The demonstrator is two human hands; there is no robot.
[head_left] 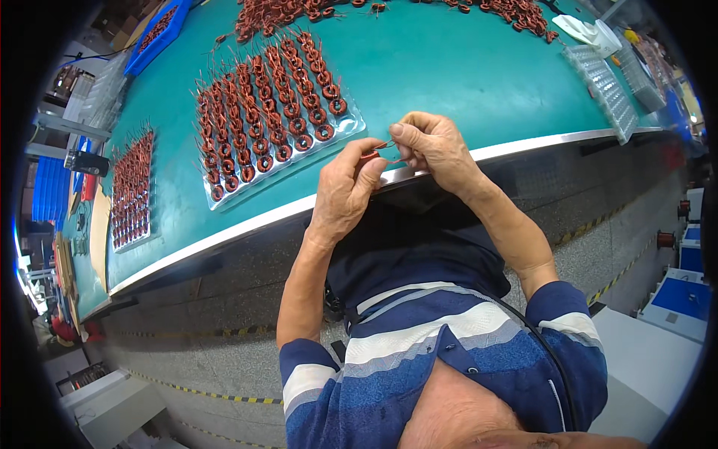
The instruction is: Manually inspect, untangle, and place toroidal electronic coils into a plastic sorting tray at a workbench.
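Shirt (389,385): navy, mid-blue, white and grey horizontal bands, short sleeves (559,299) navy with white stripe. Neck open, small round dark buttons (472,370) on placket. Thin pale trim (556,404) on right chest. Black cable (552,350) runs down the right side. Bottoms (419,258) black. Left hand (345,188) and right hand (443,153) bare.

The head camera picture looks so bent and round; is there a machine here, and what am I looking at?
No machine arm: these are a person's own bare hands, seen from a wide fisheye camera worn on the head, looking down. That lens bends straight edges.

The left hand holds a small reddish wire-wound coil; the right hand has its fingers at the coil's wire ends.

On the green table, a clear tray holds rows of similar coils, with a loose pile beyond.
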